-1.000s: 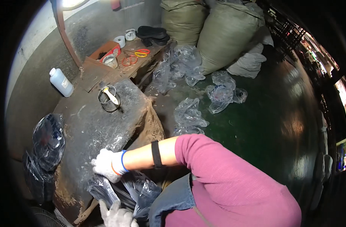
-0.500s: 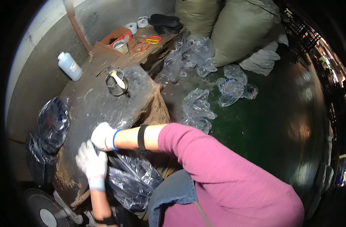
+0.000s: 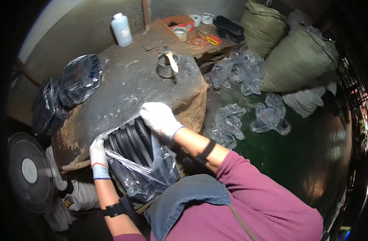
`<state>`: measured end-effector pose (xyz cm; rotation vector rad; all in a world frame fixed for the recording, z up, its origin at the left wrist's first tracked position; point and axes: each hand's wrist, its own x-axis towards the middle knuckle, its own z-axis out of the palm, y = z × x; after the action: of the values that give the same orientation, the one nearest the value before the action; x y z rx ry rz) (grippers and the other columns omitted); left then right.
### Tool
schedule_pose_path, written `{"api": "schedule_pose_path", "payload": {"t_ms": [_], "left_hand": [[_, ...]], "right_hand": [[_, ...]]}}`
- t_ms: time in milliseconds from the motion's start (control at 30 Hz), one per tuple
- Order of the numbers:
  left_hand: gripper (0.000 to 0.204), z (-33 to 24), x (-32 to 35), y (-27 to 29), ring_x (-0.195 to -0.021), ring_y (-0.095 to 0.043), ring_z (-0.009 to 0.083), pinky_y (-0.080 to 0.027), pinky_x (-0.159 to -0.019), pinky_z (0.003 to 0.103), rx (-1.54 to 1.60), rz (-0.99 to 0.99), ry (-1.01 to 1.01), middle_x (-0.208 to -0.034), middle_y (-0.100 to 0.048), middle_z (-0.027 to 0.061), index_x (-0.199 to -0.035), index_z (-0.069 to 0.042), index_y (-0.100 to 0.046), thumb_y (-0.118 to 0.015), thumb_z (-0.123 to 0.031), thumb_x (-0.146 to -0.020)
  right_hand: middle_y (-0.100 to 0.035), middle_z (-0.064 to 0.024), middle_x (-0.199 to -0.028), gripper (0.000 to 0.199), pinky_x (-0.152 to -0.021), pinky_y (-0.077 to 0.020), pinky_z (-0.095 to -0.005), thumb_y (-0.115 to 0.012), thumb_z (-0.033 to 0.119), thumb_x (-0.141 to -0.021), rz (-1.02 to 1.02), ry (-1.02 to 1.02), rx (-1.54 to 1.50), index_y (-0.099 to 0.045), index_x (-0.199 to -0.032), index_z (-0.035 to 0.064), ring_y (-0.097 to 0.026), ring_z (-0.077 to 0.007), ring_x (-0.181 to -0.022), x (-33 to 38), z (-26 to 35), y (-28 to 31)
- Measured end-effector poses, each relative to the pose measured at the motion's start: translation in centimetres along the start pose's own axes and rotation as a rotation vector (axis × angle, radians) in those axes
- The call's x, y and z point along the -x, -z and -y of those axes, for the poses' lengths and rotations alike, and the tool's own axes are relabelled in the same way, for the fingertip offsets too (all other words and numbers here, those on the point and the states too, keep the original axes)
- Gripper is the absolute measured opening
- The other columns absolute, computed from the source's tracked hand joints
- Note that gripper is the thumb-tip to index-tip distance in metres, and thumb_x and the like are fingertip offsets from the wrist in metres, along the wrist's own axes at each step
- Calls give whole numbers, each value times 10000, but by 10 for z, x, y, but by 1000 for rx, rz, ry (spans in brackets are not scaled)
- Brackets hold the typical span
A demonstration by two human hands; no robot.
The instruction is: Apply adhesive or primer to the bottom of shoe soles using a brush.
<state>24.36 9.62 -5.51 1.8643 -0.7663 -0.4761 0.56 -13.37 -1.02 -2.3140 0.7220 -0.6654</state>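
A clear plastic bag rests against the worktable's front edge, its mouth spread wide. Inside, a row of black rubber pieces, apparently shoe soles, stands packed side by side. My gloved left hand is closed on the bag's left rim. On the opposite rim, my gloved right hand grips the plastic beside the pieces; its fingertips are partly hidden. Both gloves are white, and the bag's lower part lies close to my lap.
The worktable bears a glue pot with a brush, a white bottle and scissors. Filled bags lie at left, above a fan. Empty plastic bags and sacks lie at right.
My hands have moved apart, and the bag's mouth now stands spread, showing the black pieces inside. The view has shifted, so the table things sit farther right and higher.
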Motion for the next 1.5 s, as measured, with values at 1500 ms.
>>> {"api": "schedule_pose_path", "payload": {"t_ms": [1500], "left_hand": [[422,-280,-187,91,-1010,-662,200,-505,-921,327,-440,-404,-756,-1127,-723,98,-1347,-19,-658,-509,-299,-1069]], "right_hand": [[-714,-99,-1104,256,-847,-540,-302,-468,214,-1078,-270,958,179,-678,-1145,83,-674,-217,-1001,-244,155,65]]}}
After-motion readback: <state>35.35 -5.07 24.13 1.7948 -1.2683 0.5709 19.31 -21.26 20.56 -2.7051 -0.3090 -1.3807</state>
